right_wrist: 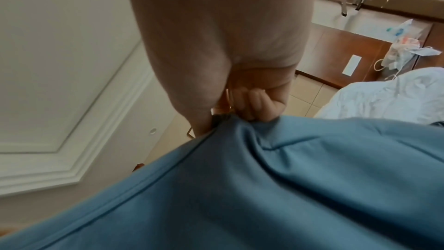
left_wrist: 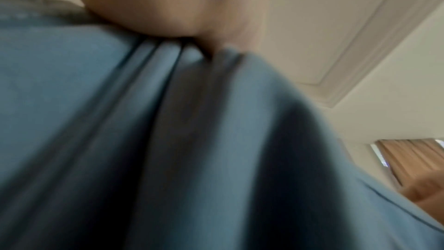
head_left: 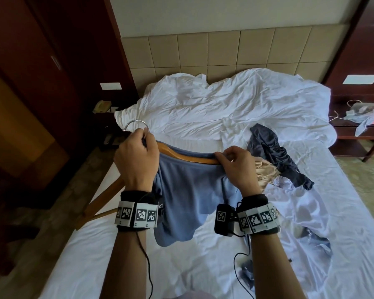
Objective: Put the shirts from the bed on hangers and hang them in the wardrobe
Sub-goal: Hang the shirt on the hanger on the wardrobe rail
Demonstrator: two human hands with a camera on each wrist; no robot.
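A blue shirt [head_left: 188, 190] hangs from a wooden hanger [head_left: 188, 155] held above the bed. My left hand [head_left: 136, 154] grips the hanger's neck just under its metal hook [head_left: 136, 123], together with the shirt's edge. My right hand [head_left: 235, 162] pinches the blue shirt's edge [right_wrist: 240, 121] over the hanger's right arm. The left wrist view shows blurred blue cloth [left_wrist: 144, 121] bunched under my palm. A second wooden hanger [head_left: 102, 197] sticks out below my left wrist. A dark grey shirt [head_left: 274, 154], a beige garment [head_left: 266, 171] and a white shirt [head_left: 304, 212] lie on the bed to the right.
A crumpled white duvet [head_left: 225, 104] covers the head of the bed. A dark wardrobe [head_left: 30, 83] stands at the left, with a phone [head_left: 102, 106] on a nightstand beside it. The right nightstand [head_left: 358, 128] holds a plastic bag. Carpet shows on both sides of the bed.
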